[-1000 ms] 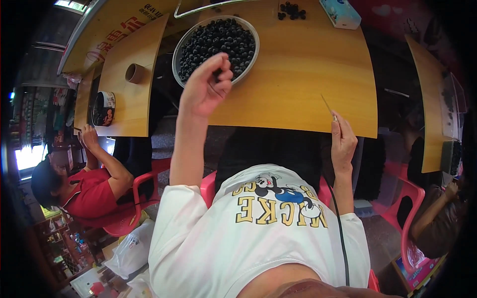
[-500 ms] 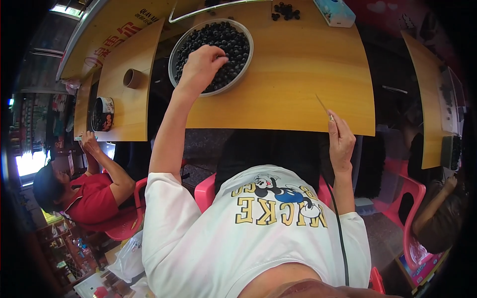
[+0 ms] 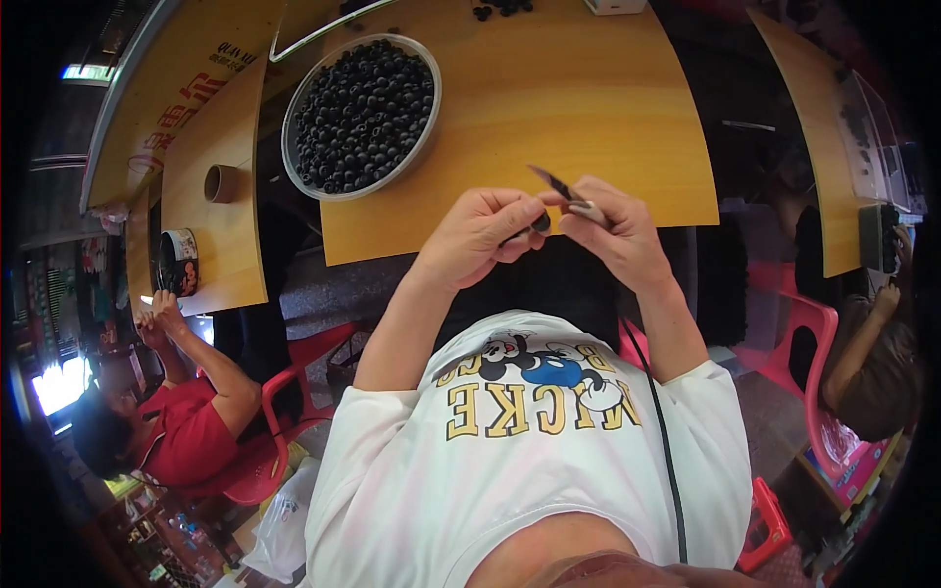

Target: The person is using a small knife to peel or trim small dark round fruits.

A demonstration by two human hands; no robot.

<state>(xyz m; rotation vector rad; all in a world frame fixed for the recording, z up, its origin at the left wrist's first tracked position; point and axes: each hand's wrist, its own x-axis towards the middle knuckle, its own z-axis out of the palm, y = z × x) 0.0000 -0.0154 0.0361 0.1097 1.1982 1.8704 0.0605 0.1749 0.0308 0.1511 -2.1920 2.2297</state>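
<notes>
My left hand [image 3: 482, 233] pinches a small black round bead-like piece [image 3: 540, 222] at its fingertips, just over the near edge of the yellow wooden table [image 3: 549, 108]. My right hand [image 3: 610, 227] holds a thin pointed tool [image 3: 557, 183] whose tip angles up and left, close to the black piece. Both hands meet in front of my chest. A round grey bowl [image 3: 294, 108] filled with several black round pieces [image 3: 365, 113] stands on the table to the upper left of my hands.
A few loose black pieces [image 3: 500, 8] lie at the table's far edge. A second yellow table [image 3: 211, 255] on the left carries a brown tape roll [image 3: 220, 183] and a round tin [image 3: 177, 262]. A person in red [image 3: 186, 431] sits at left; another person [image 3: 872, 363] at right. Red plastic chairs stand around.
My left hand left the bowl and came back toward my chest with a black piece. My right hand moved in from the right table edge to meet it with the tool.
</notes>
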